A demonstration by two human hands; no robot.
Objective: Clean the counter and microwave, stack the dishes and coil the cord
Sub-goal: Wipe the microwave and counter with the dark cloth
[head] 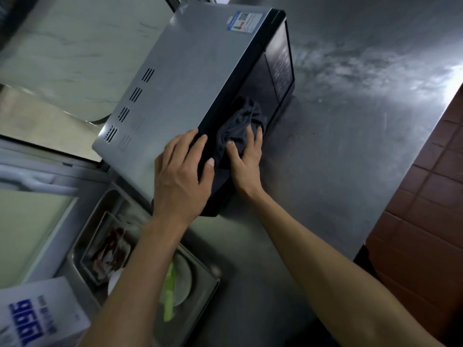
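Note:
A silver microwave [180, 78] with a black door stands on the steel counter [350, 116]. My left hand [183, 176] lies flat on its near top corner, fingers spread, thumb over the black door edge. My right hand [246, 159] presses a crumpled dark cloth [238, 123] against the black door front. The door is closed. A blue label [245, 21] sits on the far end of the microwave's top. No cord shows.
A sink [95, 236] at the lower left holds a steel tray with plates [183, 281] and food scraps. A white box with blue print [37, 316] stands at the bottom left. Red floor tiles [426, 209] lie past the counter's right edge.

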